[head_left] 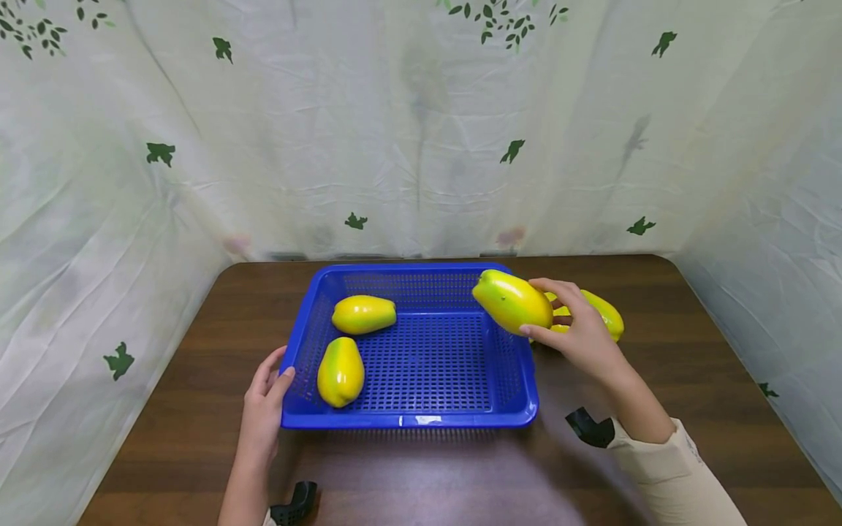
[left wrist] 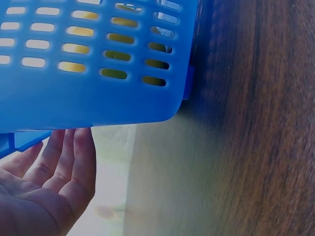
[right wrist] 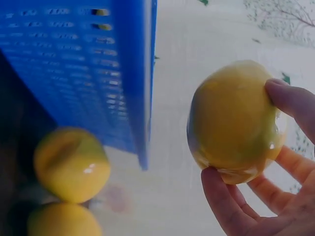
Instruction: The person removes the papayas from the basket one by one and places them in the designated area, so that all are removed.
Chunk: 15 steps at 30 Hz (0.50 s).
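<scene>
My right hand [head_left: 582, 332] grips a yellow-green papaya [head_left: 513, 301] by one end, above the right rim of a blue plastic basket [head_left: 427, 421]. In the right wrist view the held papaya [right wrist: 236, 120] sits between thumb and fingers, apart from the basket wall. Inside the basket, one papaya [head_left: 364, 315] lies sideways at the back left and another [head_left: 340, 372] points toward me at the front left. My left hand [head_left: 264, 402] holds the basket's left rim, thumb on top, with its fingers [left wrist: 83, 157] against the outside.
Beyond my right hand, yellow papayas [head_left: 604, 314] rest on the brown wooden table [head_left: 177, 409], partly hidden; the right wrist view shows two papayas [right wrist: 72, 164] beside the basket. A pale leaf-patterned curtain [head_left: 421, 131] hangs behind and at both sides.
</scene>
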Each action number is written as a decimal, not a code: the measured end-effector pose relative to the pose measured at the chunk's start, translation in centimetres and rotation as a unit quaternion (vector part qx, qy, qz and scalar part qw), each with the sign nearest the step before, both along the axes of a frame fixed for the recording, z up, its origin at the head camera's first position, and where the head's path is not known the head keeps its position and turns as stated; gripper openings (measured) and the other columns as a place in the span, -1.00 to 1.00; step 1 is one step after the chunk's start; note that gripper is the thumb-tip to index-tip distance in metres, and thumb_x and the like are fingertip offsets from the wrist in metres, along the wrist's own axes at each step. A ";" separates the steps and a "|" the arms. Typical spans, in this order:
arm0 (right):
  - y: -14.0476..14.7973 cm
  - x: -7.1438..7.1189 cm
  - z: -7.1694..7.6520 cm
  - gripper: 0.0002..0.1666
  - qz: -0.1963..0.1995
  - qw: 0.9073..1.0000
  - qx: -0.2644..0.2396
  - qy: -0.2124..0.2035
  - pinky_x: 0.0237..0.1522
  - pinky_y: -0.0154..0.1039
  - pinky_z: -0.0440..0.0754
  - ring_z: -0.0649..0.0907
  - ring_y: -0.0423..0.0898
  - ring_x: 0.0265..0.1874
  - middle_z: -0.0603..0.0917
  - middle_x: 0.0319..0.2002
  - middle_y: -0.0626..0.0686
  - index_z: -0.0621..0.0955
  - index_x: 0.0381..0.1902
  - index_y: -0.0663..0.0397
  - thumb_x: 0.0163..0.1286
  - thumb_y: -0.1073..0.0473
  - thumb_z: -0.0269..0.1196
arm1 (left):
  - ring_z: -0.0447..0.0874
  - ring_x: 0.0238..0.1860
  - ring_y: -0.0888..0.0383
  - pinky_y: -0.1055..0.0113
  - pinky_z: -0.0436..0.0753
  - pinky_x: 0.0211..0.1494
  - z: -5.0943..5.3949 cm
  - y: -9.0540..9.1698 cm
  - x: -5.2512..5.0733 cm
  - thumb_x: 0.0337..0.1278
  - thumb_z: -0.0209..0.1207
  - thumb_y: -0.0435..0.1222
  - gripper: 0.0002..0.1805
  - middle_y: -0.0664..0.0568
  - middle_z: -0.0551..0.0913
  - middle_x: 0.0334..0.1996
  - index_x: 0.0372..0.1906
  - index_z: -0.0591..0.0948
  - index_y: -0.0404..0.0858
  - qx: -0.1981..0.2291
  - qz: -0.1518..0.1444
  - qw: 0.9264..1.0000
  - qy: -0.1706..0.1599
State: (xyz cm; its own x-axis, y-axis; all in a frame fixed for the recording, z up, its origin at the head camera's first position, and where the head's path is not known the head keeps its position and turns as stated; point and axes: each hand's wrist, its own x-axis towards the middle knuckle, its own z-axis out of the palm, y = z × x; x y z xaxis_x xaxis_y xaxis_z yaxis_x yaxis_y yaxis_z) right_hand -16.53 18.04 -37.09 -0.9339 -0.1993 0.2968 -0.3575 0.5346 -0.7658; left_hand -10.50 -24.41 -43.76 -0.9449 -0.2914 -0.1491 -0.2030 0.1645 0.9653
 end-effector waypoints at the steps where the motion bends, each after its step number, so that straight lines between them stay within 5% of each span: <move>1: 0.3 0.2 -0.1 -0.29 -0.008 1.000 -0.003 0.001 -0.18 -0.16 0.50 0.43 -0.05 -0.13 0.38 0.03 0.01 0.40 0.17 -0.08 0.03 0.05 0.38 | 0.50 -0.27 0.17 0.37 0.56 -0.23 0.0 0.0 0.0 0.30 -0.11 -0.06 -0.50 -0.12 0.36 -0.05 0.31 0.20 0.00 0.000 0.000 1.000 0.000; 7: 2.0 1.5 -1.5 -0.29 -0.049 0.998 -0.025 0.000 -0.21 -0.43 0.48 0.43 -0.01 -0.14 0.35 0.09 0.02 0.39 0.18 0.00 0.05 0.12 0.37 | 0.51 -0.28 0.18 0.36 0.56 -0.24 0.1 0.0 0.0 0.30 -0.11 -0.06 -0.50 -0.12 0.36 -0.06 0.31 0.20 -0.01 0.003 0.001 1.000 -0.001; 15: 4.0 2.7 -4.0 -0.28 -0.088 0.995 -0.039 -0.021 -0.21 -0.53 0.44 0.45 0.09 -0.12 0.30 0.11 0.12 0.34 0.22 0.08 0.10 0.12 0.33 | 0.50 -0.26 0.17 0.36 0.55 -0.22 0.1 0.0 0.0 0.30 -0.12 -0.06 -0.50 -0.12 0.36 -0.04 0.31 0.19 0.00 0.000 0.000 1.000 -0.003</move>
